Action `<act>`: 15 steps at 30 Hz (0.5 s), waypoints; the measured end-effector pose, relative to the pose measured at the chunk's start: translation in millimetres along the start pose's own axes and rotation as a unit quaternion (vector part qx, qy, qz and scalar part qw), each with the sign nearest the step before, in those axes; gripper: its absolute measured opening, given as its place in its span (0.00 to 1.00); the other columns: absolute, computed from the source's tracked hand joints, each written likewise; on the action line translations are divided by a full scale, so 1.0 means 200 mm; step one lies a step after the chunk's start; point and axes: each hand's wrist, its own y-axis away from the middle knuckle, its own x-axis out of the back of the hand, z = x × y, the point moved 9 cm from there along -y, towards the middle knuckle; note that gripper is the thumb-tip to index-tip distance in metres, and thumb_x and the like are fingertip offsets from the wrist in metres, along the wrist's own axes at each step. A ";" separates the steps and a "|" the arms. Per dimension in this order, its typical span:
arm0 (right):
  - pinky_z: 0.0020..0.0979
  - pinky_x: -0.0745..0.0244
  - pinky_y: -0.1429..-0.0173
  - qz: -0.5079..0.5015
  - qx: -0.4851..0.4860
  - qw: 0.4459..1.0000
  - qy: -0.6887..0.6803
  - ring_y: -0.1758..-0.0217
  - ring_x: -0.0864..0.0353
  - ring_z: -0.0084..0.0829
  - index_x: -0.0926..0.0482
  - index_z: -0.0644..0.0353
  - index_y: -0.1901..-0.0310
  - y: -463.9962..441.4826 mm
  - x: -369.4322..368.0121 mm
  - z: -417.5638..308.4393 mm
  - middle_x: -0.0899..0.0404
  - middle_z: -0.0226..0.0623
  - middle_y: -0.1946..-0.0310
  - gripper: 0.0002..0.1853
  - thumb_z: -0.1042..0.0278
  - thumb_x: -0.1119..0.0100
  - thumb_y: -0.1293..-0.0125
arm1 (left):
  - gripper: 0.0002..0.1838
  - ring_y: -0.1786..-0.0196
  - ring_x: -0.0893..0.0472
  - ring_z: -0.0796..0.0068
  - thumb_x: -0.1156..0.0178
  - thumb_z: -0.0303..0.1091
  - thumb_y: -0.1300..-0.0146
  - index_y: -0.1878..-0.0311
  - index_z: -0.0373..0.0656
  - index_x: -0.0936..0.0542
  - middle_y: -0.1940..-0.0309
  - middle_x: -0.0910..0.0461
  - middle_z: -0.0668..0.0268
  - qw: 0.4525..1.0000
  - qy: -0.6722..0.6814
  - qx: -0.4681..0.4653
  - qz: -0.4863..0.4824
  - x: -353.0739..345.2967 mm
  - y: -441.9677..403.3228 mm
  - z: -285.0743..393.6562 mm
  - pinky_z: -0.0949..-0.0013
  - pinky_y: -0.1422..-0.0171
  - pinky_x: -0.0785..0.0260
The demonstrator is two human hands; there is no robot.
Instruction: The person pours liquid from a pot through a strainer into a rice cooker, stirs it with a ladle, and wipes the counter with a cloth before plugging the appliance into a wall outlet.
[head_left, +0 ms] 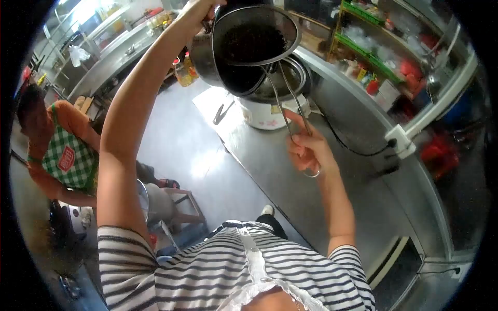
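Note:
My left hand (pixel 203 14) is raised at the top of the head view, its fingers closed around the edge of a dark metal pot (pixel 203 59) that is tipped over. My right hand (pixel 306 145) grips the long wire handle of a round strainer (pixel 254 39). Dark material lies in the strainer, which is in front of the pot's mouth. Beneath them stands a white cooker (pixel 262 113) with a flower print, its metal rim (pixel 298 78) partly hidden by the strainer. Whether anything flows through the mesh cannot be made out.
A steel counter (pixel 290 176) carries the cooker. Tongs (pixel 224 111) lie left of it, near oil bottles (pixel 183 72). A person in a checkered apron (pixel 70 150) is at the left, near a metal pot (pixel 155 202) and a stool (pixel 189 205). Shelves (pixel 368 57) and a power socket (pixel 400 142) are right.

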 end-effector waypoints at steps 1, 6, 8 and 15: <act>0.26 0.43 0.90 -0.006 0.001 1.000 0.003 0.92 0.37 0.26 0.43 0.57 0.38 -0.06 0.02 -0.05 0.38 0.32 0.85 0.29 0.77 0.52 0.45 | 0.10 0.80 0.36 0.82 0.41 0.38 0.50 0.81 0.45 0.28 0.87 0.34 0.73 0.999 -0.028 -0.022 -0.030 -0.10 0.01 0.10 0.75 0.75 0.47; 0.23 0.47 0.91 -0.002 0.026 1.000 0.012 0.93 0.43 0.22 0.44 0.58 0.38 -0.31 0.08 -0.21 0.40 0.31 0.85 0.32 0.75 0.50 0.47 | 0.19 0.76 0.30 0.77 0.45 0.50 0.50 0.72 0.40 0.22 0.80 0.27 0.67 0.947 -0.294 0.034 0.126 -0.13 -0.07 0.23 0.70 0.75 0.39; 0.23 0.47 0.91 -0.015 0.028 0.999 -0.009 0.93 0.43 0.22 0.44 0.58 0.38 -0.36 0.11 -0.22 0.40 0.32 0.85 0.32 0.75 0.50 0.46 | 0.19 0.79 0.30 0.77 0.42 0.49 0.51 0.72 0.38 0.22 0.83 0.28 0.68 0.952 -0.289 -0.015 0.102 -0.12 -0.18 0.20 0.71 0.76 0.39; 0.22 0.48 0.91 0.003 0.046 0.999 -0.028 0.94 0.43 0.22 0.45 0.57 0.37 -0.41 0.18 -0.24 0.39 0.32 0.86 0.32 0.74 0.49 0.46 | 0.18 0.86 0.30 0.77 0.41 0.47 0.49 0.77 0.38 0.22 0.87 0.30 0.69 0.955 -0.274 -0.065 0.090 -0.23 -0.30 0.21 0.75 0.85 0.41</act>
